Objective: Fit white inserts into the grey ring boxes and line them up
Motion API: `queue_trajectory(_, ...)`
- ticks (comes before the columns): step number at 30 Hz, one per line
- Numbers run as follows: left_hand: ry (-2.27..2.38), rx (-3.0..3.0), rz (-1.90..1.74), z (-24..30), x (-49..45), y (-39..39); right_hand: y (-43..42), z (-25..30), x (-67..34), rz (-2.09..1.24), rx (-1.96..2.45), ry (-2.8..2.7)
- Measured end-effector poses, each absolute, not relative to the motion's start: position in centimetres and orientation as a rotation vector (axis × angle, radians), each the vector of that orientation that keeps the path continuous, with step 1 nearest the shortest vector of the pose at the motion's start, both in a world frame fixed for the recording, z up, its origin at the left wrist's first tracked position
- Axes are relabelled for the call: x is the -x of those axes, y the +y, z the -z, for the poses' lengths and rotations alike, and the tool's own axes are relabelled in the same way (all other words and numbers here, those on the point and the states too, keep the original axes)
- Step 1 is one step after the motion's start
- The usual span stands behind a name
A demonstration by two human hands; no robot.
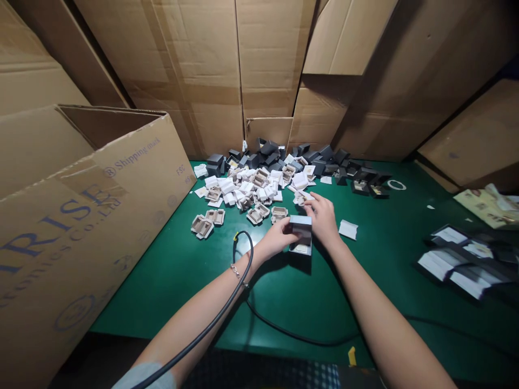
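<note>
In my left hand [277, 239] is a small grey open box [300, 220], gripped at its left side just above the table. A pale piece shows at the bottom inside it. Just right of the box, the fingers of my right hand [323, 215] are closed on a small white folded card insert [301, 198] at the front edge of a pile. That pile of white folded inserts [243, 186] spreads across the middle of the table. Separate card inserts [279, 214] lie in front of it. A black cable [214, 320] passes over my left forearm.
Dark small boxes [271, 151] are heaped behind the inserts. A large carton [133, 189] stands at left, and cardboard sheets [194, 65] wall the back of the green table [162, 302]. At right lie dark trays with white cards [466, 270] and a white ring [396, 185].
</note>
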State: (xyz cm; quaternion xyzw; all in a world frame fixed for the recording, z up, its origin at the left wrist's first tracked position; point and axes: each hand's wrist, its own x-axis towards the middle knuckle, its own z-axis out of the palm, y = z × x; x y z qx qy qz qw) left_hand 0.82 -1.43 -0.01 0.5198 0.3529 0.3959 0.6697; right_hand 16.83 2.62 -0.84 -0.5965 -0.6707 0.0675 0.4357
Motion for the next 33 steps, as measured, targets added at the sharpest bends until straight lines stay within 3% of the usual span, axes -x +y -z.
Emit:
queue_trajectory(7,0.978,-1.274,-0.963,0.7,-0.3,-0.9,0.9,-2.3,-16.4,-1.087,1.091,-0.639)
queue_trajectory(10,1.127,-1.404,-0.960,1.0,-0.2,-1.0,-0.1,-3.6,-15.8,-1.298,0.983,-0.430)
queue_trajectory(23,1.287,-1.924,-1.025,0.0,0.3,-1.9,-1.2,-4.3,-15.3,-1.522,0.829,-0.412)
queue_trajectory(33,1.127,-1.947,-1.439,0.3,1.0,-2.2,-2.3,-4.9,-15.1,-1.413,0.901,-0.789)
